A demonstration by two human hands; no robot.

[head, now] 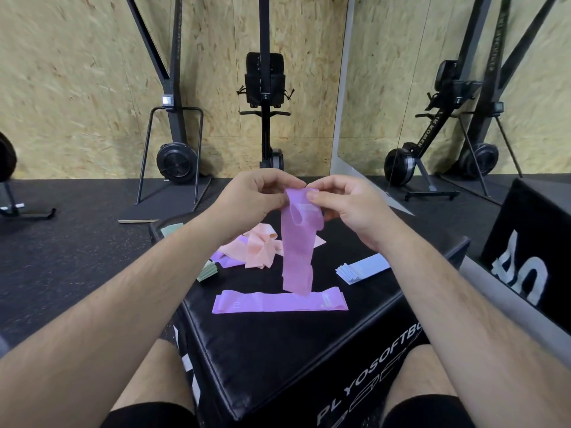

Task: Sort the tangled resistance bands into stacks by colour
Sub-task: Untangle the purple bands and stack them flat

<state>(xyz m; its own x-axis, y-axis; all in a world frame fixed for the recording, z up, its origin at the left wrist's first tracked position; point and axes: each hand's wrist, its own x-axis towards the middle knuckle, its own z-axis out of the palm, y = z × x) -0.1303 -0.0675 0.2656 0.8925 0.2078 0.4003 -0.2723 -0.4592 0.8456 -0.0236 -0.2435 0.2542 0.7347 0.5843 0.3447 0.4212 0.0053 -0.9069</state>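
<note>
Head; purple band [298,248], top perhaps half-hidden

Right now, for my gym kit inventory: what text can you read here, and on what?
"PLYOSOFTBO", cut off: side of the black box.
"10": flat purple band.
"ROWER": rower frame, far right.
Too blurred to read: the tags on the flat purple band and the held purple band, the lettering on the upright post, the big white letters on the right-hand box.
</note>
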